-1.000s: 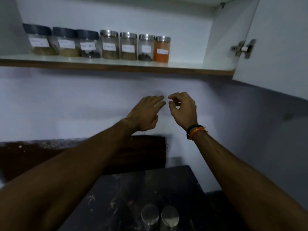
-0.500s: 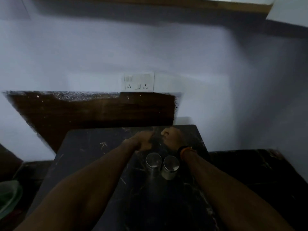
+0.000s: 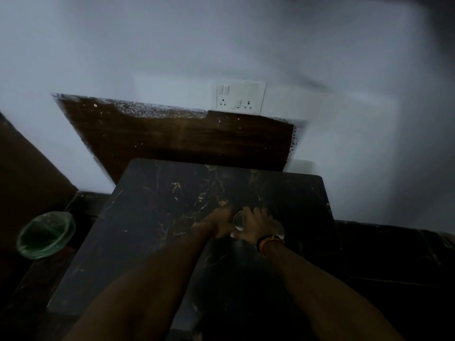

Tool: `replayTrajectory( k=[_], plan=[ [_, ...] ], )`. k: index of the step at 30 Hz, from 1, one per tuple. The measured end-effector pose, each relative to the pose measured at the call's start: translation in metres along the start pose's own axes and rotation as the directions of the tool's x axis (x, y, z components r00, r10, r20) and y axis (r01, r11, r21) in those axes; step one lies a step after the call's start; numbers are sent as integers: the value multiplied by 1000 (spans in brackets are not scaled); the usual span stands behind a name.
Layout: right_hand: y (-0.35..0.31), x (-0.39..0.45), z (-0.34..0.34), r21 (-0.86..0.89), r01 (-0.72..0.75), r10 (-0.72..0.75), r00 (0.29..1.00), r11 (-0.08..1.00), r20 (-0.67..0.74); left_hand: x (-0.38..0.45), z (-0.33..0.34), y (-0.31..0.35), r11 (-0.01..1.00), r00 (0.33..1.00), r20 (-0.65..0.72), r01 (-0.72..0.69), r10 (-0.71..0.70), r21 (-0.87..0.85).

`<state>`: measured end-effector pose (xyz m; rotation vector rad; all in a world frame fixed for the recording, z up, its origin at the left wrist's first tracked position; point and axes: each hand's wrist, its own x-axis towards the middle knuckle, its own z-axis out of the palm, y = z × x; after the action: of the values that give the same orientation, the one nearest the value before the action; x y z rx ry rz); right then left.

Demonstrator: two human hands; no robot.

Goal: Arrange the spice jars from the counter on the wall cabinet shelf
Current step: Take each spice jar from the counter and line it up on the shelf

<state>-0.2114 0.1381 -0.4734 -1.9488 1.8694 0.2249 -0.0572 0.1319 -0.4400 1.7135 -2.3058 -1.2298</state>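
Jars (image 3: pixel 238 220) on counter (image 3: pixel 157 217) | between left hand (image 3: pixel 218 223) and right hand (image 3: pixel 256 223) | grips unclear

I can read no text, label, brand or number in the head view. The socket plate (image 3: pixel 240 97) on the wall carries only switches and pin holes, no markings I can make out. The jar lid (image 3: pixel 238 220) between the hands shows a bare metal top; any label on the jars is hidden or too dim and blurred.
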Motion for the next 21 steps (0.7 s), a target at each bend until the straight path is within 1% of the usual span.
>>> replayTrajectory(
  k=[4,7,9,11,12,13,14,15,16,17,18,19,21],
  plan=[
    [-6,6,11,-83,-28,22,997,996,-77,4,2,-6,999,1000,-7,12,-13,-37],
    [-4,10,11,-64,3,-10,994,998,-113,7,4,-12,996,1000,-16,12,-13,-87],
    [-2,12,5,28,38,-34,993,999,-116,8,7,-17,987,999,-21,32,-36,-155],
    [0,13,-5,176,84,-61,989,981,-135,10,12,-25,949,994,-52,80,-101,-304],
    [0,13,-11,252,110,-74,986,961,-147,11,14,-29,911,985,-88,104,-151,-400],
    [0,11,-18,321,134,-88,984,938,-153,11,17,-32,850,969,-124,121,-213,-512],
    [1,10,-27,374,158,-108,982,914,-152,10,19,-33,761,951,-143,124,-274,-637],
    [3,9,-36,413,188,-137,979,891,-149,8,20,-33,642,935,-129,122,-329,-757],
    [6,8,-46,441,222,-176,974,870,-145,6,20,-32,500,923,-81,128,-375,-857],
    [9,6,-56,468,253,-215,968,847,-133,4,19,-30,369,914,-10,154,-406,-917],
    [13,3,-66,498,276,-252,961,822,-116,2,19,-29,269,911,62,185,-408,-945],
    [17,0,-75,523,299,-288,952,798,-103,1,18,-28,188,918,113,197,-380,-962],
    [22,-7,-91,566,341,-343,933,750,-107,0,15,-22,25,947,154,168,-283,-986]
  ],
)
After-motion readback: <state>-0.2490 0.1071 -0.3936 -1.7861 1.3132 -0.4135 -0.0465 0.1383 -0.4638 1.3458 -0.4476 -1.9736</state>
